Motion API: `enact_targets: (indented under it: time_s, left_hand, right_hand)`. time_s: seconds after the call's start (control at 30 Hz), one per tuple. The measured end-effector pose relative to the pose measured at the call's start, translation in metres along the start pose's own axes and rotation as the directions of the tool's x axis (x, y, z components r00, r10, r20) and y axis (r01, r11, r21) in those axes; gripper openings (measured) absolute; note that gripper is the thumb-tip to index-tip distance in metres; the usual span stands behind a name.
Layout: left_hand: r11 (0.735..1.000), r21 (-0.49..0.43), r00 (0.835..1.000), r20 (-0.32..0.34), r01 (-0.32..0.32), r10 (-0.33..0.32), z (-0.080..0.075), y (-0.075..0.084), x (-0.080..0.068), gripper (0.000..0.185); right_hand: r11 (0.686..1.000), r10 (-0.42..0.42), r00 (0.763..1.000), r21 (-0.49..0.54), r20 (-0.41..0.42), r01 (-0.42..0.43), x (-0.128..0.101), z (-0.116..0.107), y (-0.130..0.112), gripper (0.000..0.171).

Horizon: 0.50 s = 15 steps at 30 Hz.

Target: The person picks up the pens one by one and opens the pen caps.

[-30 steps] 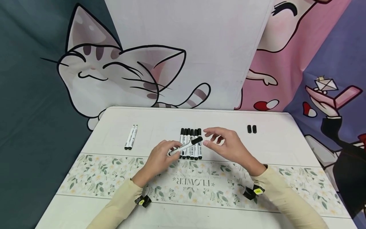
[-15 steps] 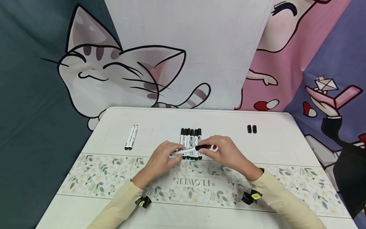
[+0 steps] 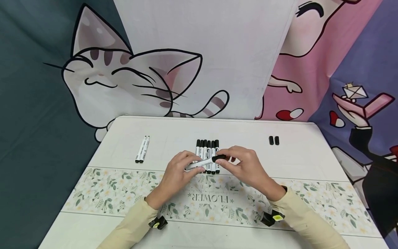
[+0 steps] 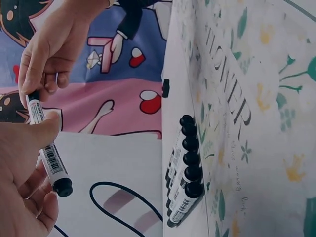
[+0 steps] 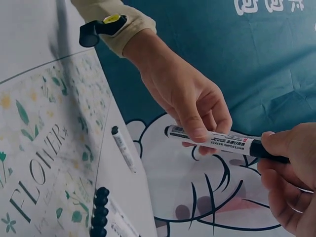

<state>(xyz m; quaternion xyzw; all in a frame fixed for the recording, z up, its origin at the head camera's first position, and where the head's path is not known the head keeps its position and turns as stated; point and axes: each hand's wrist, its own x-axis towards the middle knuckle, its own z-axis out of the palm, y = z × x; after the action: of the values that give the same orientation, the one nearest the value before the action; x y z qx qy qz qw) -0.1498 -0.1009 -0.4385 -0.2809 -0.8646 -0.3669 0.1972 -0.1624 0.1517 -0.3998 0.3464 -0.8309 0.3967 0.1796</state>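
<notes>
A white whiteboard marker (image 3: 203, 163) with a black cap is held between both hands above the table. My left hand (image 3: 178, 172) grips its white barrel, and the printed label shows in the right wrist view. The fingers and thumb of my right hand (image 3: 245, 168) pinch the black cap (image 5: 261, 149), which sits on the barrel's end. Beneath and behind the held marker, a row of several capped markers (image 3: 209, 147) lies side by side on the table.
Two uncapped markers (image 3: 142, 149) lie together at the left of the table (image 3: 174, 131). At the right, two loose black caps (image 3: 274, 140) lie side by side. A flowered strip (image 3: 124, 190) crosses the table, and a cartoon-printed cloth (image 3: 192, 45) hangs behind it.
My right hand has come in leftward and down and taken hold of the marker's cap. The marker has turned closer to level. My left hand has kept its grip throughout.
</notes>
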Motion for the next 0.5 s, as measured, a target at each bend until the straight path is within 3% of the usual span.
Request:
enact_targets:
  time_s: [0.2,0.5]
  left_hand:
    - [0.999,-0.044,1.0,0.003,0.01,-0.01,-0.0034,0.0013,-0.001,0.032]
    - [0.994,-0.099,0.999,0.0,-0.053,0.053,-0.0045,-0.0019,-0.004,0.027]
  right_hand:
    - [0.999,-0.031,0.999,0.026,-0.023,0.031,-0.0001,0.0012,-0.0015,0.025]
    - [0.993,-0.055,0.998,0.105,-0.005,0.055,-0.0009,0.0033,0.0007,0.021]
